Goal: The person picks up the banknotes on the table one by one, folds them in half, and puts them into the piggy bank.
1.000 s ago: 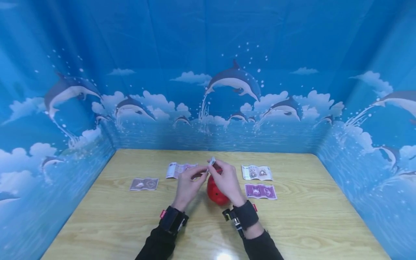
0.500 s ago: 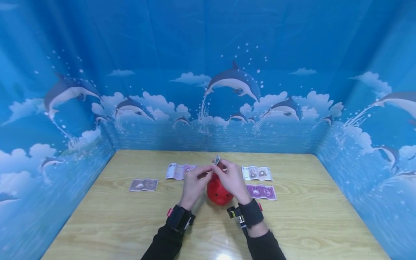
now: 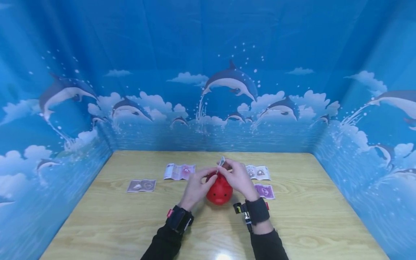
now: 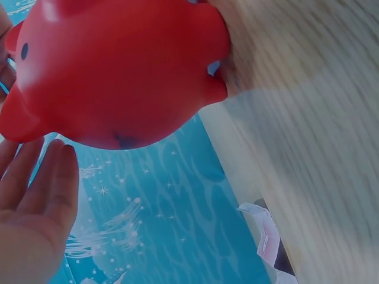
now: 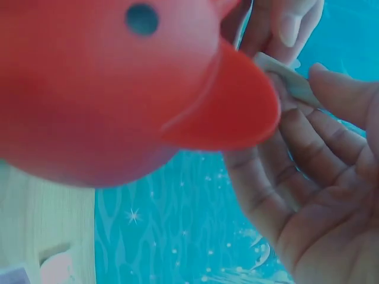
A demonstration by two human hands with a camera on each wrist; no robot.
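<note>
A red piggy bank (image 3: 219, 192) stands on the table with its snout towards me. Above its back, my right hand (image 3: 238, 177) pinches a small folded banknote (image 3: 222, 161) between thumb and fingers. My left hand (image 3: 196, 187) comes in from the other side, thumb and index finger at the note's lower end. In the right wrist view the folded banknote (image 5: 290, 80) shows behind the pig's ear (image 5: 237, 106), with the right thumb pressed on it. The left wrist view shows the left hand's other fingers (image 4: 59, 183) fairly straight beside the ear; the bank's top is hidden.
Flat banknotes lie around the pig: a greyish one (image 3: 141, 185) and a pink-purple one (image 3: 179, 171) on the left, a white-brown one (image 3: 260, 172) and a purple one (image 3: 265, 191) on the right, partly behind the right hand. A dolphin-print curtain (image 3: 208, 133) borders the wooden table (image 3: 110, 224).
Both hands, with the folded banknote, have shifted slightly right over the piggy bank. More of the pig's face shows now, and the right hand covers more of the right-side notes.
</note>
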